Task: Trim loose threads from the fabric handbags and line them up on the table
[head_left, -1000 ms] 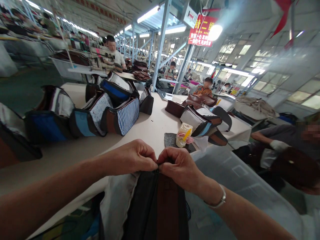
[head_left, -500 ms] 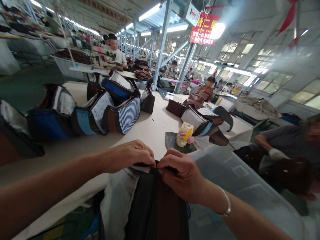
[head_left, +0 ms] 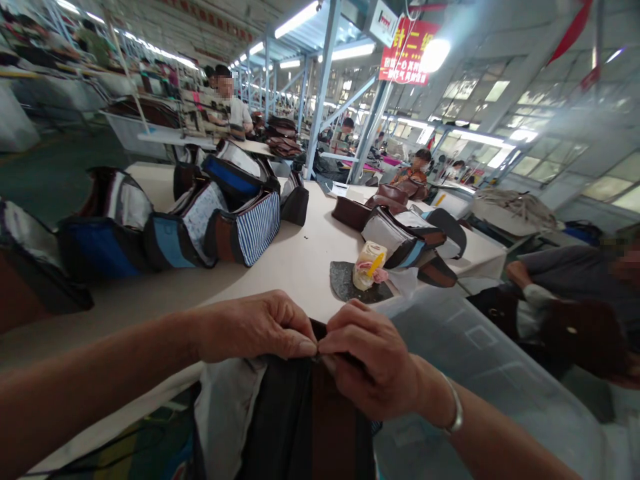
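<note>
A dark bag (head_left: 287, 420) with a brown stripe and a pale lining hanging out on its left side is in front of me, low in the view. My left hand (head_left: 267, 328) pinches the bag's upper edge between thumb and fingers. Right beside it my right hand (head_left: 373, 357), with a silver bangle on the wrist, grips the same edge, and the fingertips of both hands nearly meet. Whatever small part lies between the fingertips is hidden.
Several half-made bags (head_left: 257, 227) stand on the pale table (head_left: 313, 267) at left. More bags (head_left: 393, 233) lie at right, behind a wrapped container (head_left: 369, 267) on a dark slab (head_left: 341, 279). A translucent plastic bin (head_left: 465, 373) is at right; beyond it a person (head_left: 555, 267) handles a brown bag.
Both hands have come lower and closer together along the bag's edge. The left thumb now presses near the right fingertips, and the pale flap formerly under the left hand is covered.
</note>
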The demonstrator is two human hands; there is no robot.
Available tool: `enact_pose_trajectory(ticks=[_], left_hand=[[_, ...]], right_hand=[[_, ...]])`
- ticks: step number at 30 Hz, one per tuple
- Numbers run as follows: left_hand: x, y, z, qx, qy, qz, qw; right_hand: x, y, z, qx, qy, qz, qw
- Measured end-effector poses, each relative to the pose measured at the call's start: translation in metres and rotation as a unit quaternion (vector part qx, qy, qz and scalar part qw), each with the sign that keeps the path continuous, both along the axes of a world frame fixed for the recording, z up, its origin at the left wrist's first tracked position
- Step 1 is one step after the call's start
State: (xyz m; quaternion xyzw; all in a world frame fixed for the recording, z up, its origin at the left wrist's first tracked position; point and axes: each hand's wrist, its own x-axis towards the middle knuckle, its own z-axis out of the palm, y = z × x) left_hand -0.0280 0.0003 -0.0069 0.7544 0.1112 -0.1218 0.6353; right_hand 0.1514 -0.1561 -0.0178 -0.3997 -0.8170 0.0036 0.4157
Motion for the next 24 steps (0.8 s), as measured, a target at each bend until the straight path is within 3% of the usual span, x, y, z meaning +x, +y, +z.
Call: enact_pose_trajectory(ticks=[3,6,8,11,14,20,24], left_hand=[[-0.001,-0.01,0.011,0.042,-0.009,0.038,0.998],[-0.003,-0.016,0.03,0.108,-0.054,0.043,0.992],[-0.004,-0.015,0.043,0.159,-0.091,0.036,0.982],[-0.007,-0.006,0.055,0.227,-0.137,0.02,0.964],[-0.012,0.004,0.055,0.275,-0.13,-0.004,0.953],[-0.028,0.004,0.05,0.277,-0.091,-0.032,0.956],[-0.037,0.0,0.055,0.288,-0.086,-0.021,0.954]], right_hand=[[0.012,0.001,0.0,-0.136,0.129,0.035,0.982],[0.028,0.01,0.003,-0.299,0.181,0.121,0.929],[0.035,0.016,0.008,-0.353,0.226,0.155,0.895],[0.036,0.02,0.016,-0.358,0.28,0.125,0.882],[0.029,0.02,0.016,-0.374,0.293,0.103,0.874],[0.02,0.023,0.005,-0.405,0.309,0.177,0.842],[0.018,0.029,0.01,-0.399,0.268,0.187,0.857]])
